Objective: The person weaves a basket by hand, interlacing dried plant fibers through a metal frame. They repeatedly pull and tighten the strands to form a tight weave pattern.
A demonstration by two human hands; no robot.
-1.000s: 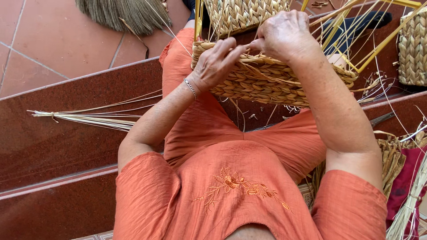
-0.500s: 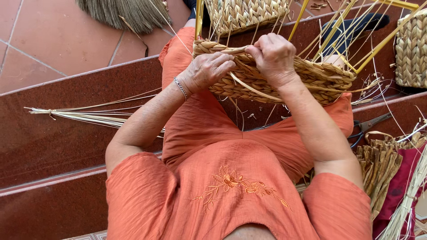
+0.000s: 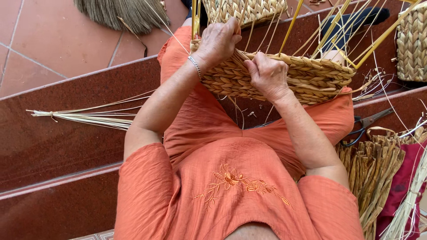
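Observation:
A half-woven straw basket (image 3: 307,75) rests on my lap, with yellow upright stakes (image 3: 291,24) rising from its rim. My left hand (image 3: 219,41), with a silver bracelet on the wrist, grips the basket's near left rim. My right hand (image 3: 267,75) presses on the braided side of the basket, its fingers closed on the weave. I sit on dark red stone steps (image 3: 66,142) in orange clothes.
A bundle of thin pale reeds (image 3: 84,116) lies on the step to my left. Black-handled scissors (image 3: 362,126) and a heap of dried braided straw (image 3: 376,173) lie at my right. A finished woven basket (image 3: 411,42) stands at the far right; a broom head (image 3: 122,13) is at the top.
My left hand moved up to the basket's left rim. My right hand came down from the rim onto the braided side, and the basket shifted right on my lap.

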